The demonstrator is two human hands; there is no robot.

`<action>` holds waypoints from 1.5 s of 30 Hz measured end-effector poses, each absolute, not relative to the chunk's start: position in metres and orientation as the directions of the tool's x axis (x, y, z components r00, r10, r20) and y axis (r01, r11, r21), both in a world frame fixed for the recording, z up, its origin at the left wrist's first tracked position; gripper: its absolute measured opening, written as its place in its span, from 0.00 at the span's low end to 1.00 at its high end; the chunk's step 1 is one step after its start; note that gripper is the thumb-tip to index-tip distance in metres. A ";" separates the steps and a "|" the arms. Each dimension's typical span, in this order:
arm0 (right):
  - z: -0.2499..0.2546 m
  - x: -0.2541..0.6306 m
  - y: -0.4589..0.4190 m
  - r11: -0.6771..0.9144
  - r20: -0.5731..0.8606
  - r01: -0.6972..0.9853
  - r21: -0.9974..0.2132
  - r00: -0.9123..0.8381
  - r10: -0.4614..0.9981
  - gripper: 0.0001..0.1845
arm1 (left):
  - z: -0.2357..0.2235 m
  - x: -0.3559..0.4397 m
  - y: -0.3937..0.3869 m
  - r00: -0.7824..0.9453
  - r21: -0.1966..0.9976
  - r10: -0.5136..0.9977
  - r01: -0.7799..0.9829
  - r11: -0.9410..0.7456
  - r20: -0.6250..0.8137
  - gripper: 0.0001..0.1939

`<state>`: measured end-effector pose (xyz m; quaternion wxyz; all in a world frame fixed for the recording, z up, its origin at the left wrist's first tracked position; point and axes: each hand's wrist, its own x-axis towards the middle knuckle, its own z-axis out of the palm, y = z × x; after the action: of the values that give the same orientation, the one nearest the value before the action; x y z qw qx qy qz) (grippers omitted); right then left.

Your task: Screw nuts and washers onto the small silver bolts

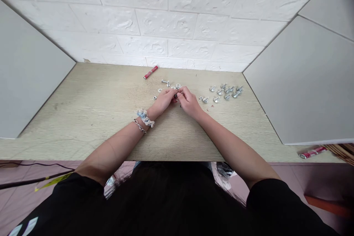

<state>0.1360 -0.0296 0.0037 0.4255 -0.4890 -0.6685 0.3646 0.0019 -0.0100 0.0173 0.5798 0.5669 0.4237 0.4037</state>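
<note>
My left hand (165,99) and my right hand (189,101) meet above the middle of the table. Their fingers are pinched together around a small metal piece (176,96), mostly hidden by the fingertips, so its kind cannot be told. Just beyond the fingers lie loose bolts (165,82) and flat washers (178,86). Left of my left hand are another washer (160,90) and a nut (155,97). To the right of my right hand, several bolts fitted with washers (227,90) stand or lean in a loose group, with a nut (201,98) at its near side.
A red tube-shaped item (151,72) lies near the white brick-patterned wall (181,24). Grey panels (290,81) close off both sides of the wooden table (91,118). Another red tube (312,152) rests at the front right edge beside thin brown sticks (341,152).
</note>
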 end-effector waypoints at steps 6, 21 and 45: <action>0.003 0.136 -0.029 0.246 0.205 0.349 -0.904 -0.151 0.967 0.05 | 0.018 0.002 -0.011 0.301 0.999 0.953 0.027 0.026 -0.033 0.14; -0.002 0.137 -0.026 0.257 0.215 0.350 -0.901 -0.156 0.964 0.06 | 0.016 0.001 -0.009 0.292 0.999 0.956 -0.009 0.038 -0.034 0.15; 0.000 0.139 -0.027 0.247 0.194 0.330 -0.911 -0.187 0.963 0.13 | 0.016 0.001 -0.009 0.295 0.999 0.955 0.006 0.033 -0.034 0.14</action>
<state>0.1390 -0.0272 -0.0003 0.4171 -0.4822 -0.6706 0.3793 0.0011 -0.0094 0.0164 0.5772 0.5607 0.4285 0.4110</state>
